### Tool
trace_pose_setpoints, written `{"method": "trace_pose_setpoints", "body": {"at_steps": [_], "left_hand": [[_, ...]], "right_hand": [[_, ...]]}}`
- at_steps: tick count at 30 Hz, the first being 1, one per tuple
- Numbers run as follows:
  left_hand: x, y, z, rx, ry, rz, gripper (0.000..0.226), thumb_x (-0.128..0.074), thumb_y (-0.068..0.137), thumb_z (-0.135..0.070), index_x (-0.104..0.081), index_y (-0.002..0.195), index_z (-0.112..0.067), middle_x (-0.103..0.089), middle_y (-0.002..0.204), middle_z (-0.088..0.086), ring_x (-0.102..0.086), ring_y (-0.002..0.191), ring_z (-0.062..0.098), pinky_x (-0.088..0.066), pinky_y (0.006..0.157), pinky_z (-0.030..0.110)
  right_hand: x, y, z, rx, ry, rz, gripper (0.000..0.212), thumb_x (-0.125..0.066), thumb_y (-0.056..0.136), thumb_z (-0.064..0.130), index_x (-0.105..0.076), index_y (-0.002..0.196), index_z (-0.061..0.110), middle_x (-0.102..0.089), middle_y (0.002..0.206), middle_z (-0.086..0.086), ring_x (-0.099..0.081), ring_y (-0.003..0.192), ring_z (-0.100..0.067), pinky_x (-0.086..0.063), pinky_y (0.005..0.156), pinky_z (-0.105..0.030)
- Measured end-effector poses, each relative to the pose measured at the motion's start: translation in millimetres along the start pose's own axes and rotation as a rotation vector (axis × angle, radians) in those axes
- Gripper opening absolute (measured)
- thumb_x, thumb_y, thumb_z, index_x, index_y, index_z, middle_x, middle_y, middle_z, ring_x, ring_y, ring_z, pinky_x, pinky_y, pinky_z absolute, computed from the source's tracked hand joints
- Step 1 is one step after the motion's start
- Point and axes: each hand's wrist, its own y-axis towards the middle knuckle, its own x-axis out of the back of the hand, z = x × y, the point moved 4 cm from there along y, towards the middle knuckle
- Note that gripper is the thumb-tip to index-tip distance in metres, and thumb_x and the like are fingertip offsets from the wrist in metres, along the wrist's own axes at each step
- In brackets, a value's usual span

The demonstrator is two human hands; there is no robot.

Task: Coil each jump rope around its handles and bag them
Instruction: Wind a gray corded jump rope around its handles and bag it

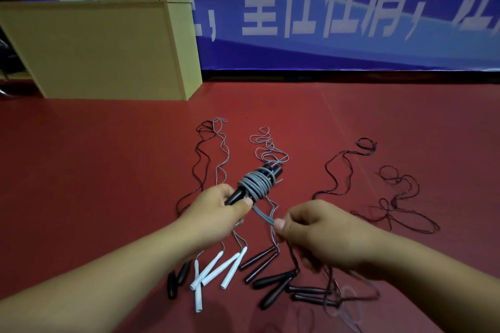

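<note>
— Both forearms fill the bottom of the frame. What does the left hand (216,211) hold?

— It grips the black handles (259,181) at centre, grey rope (255,184) coiled round them.

— And the right hand (319,235)?

— Right of centre, it pinches the rope's free length between thumb and fingers.

— Other ropes?

— White handles (216,270) and dark handles (273,278) lie on the red floor (94,170) below the hands, cords trailing toward the upper frame.
</note>
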Motion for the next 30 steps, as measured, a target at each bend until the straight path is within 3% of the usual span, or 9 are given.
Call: {"method": "trace_pose_setpoints", "body": {"at_steps": [4, 10, 17, 21, 23, 26, 28, 30], "left_hand": [[3.4, 4.0, -5.1, -0.105, 0.273, -0.136, 0.02, -0.064, 0.09, -0.035, -0.055, 0.081, -0.02, -0.054, 0.063, -0.008, -0.046, 0.057, 0.012, -0.036, 0.057, 0.028], [2.8, 7.0, -6.2, -0.135, 0.412, -0.127, 0.019, -0.068, 0.086, -0.035, -0.056, 0.078, -0.023, -0.053, 0.061, -0.008, -0.048, 0.058, 0.012, -0.036, 0.057, 0.028], [-10.0, 3.2, -3.3, -0.118, 0.447, 0.137, 0.015, -0.071, 0.082, -0.034, -0.059, 0.076, -0.027, -0.058, 0.062, -0.007, -0.049, 0.055, 0.014, -0.038, 0.054, 0.024], [-22.9, -9.7, -10.8, -0.221, 0.627, 0.336, 0.014, -0.065, 0.086, -0.043, -0.056, 0.078, -0.035, -0.064, 0.079, -0.007, -0.06, 0.075, 0.015, -0.049, 0.07, 0.029], [-28.3, -18.9, -14.6, -0.273, 0.687, 0.428, 0.015, -0.061, 0.089, -0.045, -0.056, 0.083, -0.032, -0.063, 0.082, -0.009, -0.061, 0.083, 0.015, -0.051, 0.075, 0.03], [-27.5, -29.9, -19.5, -0.255, 0.673, 0.545, 0.014, -0.06, 0.092, -0.041, -0.061, 0.1, -0.03, -0.064, 0.083, -0.009, -0.061, 0.08, 0.013, -0.049, 0.073, 0.028], [-20.5, -30.8, -23.2, -0.247, 0.637, 0.57, 0.014, -0.06, 0.094, -0.039, -0.062, 0.106, -0.032, -0.066, 0.086, -0.007, -0.06, 0.076, 0.013, -0.049, 0.073, 0.029], [-14.6, -29.5, -25.6, -0.257, 0.609, 0.587, 0.014, -0.06, 0.094, -0.037, -0.063, 0.106, -0.031, -0.068, 0.091, -0.002, -0.061, 0.08, 0.017, -0.05, 0.078, 0.036]], "right_hand": [[-2.1, -3.6, 8.3, 0.016, 0.005, -0.015, 0.041, -0.058, 0.093, 0.045, -0.059, 0.088, 0.004, -0.055, 0.059, -0.003, -0.047, 0.055, -0.016, -0.037, 0.053, -0.026], [6.5, -2.2, 8.3, 0.054, -0.1, -0.124, 0.029, -0.06, 0.093, 0.035, -0.057, 0.076, 0.012, -0.045, 0.062, 0.003, -0.043, 0.057, -0.013, -0.038, 0.057, -0.031], [10.0, -0.8, 8.2, 0.088, -0.112, -0.217, 0.027, -0.059, 0.093, 0.032, -0.063, 0.081, 0.008, -0.042, 0.059, 0.004, -0.033, 0.05, -0.01, -0.029, 0.048, -0.025], [11.6, 2.3, 6.7, 0.1, -0.167, -0.237, 0.026, -0.06, 0.093, 0.031, -0.065, 0.079, 0.01, -0.052, 0.059, 0.006, -0.043, 0.051, -0.007, -0.038, 0.051, -0.023], [14.0, 2.5, 5.9, 0.103, -0.254, -0.214, 0.024, -0.061, 0.092, 0.034, -0.064, 0.077, 0.016, -0.054, 0.06, 0.007, -0.044, 0.049, -0.003, -0.038, 0.05, -0.018], [27.3, 1.8, 2.4, 0.084, -0.394, -0.197, 0.022, -0.065, 0.09, 0.039, -0.068, 0.078, 0.021, -0.06, 0.063, 0.006, -0.047, 0.052, 0.001, -0.04, 0.053, -0.016], [39.8, 0.8, -0.1, 0.067, -0.332, -0.205, 0.019, -0.07, 0.087, 0.036, -0.071, 0.08, 0.019, -0.063, 0.061, 0.004, -0.049, 0.05, 0.0, -0.041, 0.049, -0.015], [47.2, 0.4, -1.6, 0.055, -0.24, -0.197, 0.016, -0.072, 0.086, 0.031, -0.072, 0.078, 0.017, -0.054, 0.052, 0.008, -0.041, 0.039, 0.001, -0.034, 0.041, -0.011]]}}
